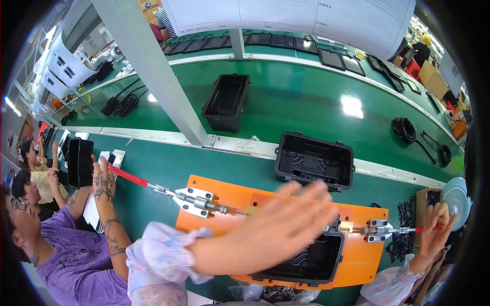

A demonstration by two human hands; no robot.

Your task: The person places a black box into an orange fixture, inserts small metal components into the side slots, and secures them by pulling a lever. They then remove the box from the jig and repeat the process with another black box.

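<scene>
The left grip is blurry, stretched out flat with its fingers straight; no thing shows in it. The right grip is bent at the red-handled metal clamp; I cannot tell if it squeezes the handle. Just below the left grip, an open black plastic box sits on a flat orange board, with curved ridges inside. Past the left grip, a second black plastic box stands open, with ridges too. Below the left grip, clear plastic bags lie by small dark pieces.
</scene>
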